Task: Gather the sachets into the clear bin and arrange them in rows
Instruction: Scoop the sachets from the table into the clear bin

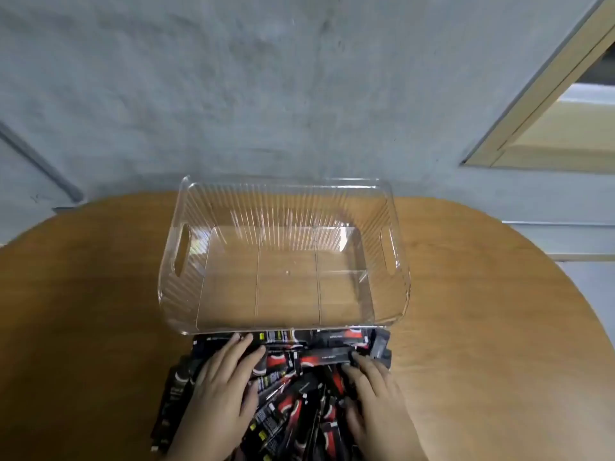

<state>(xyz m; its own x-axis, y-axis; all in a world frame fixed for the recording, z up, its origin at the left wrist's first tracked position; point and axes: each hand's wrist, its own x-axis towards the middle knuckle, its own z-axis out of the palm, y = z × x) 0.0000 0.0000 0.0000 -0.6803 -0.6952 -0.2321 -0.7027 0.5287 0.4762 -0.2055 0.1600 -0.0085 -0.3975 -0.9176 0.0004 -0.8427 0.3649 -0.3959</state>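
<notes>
A: Where are the sachets (293,390)?

B: All in 1 loose heap on the tabletop (100,311), just in front of the clear bin (396,261) and touching its near wall. They are black with red and white print, lying at all angles, some overlapping.

A: Any inside the bin?

B: None that I can see. The wood shows straight through its floor. The bin has ribbed walls, a handle slot at each end, and faint lines splitting its floor into 3 strips.

A: And the hands?

B: Both lie on the heap. The left hand (219,390) rests palm down on the left part, fingers fairly straight and reaching toward the bin; its grip is wide, holding nothing. The right hand (376,394) sits on the right part, fingers spread and bent a little over the sachets. Whether its grip pinches 1 I cannot tell, since the picture is blurred there.

A: What lies around?

B: A round wooden tabletop, a grey floor beyond it, and a pale door frame (539,104) at the upper right.
</notes>
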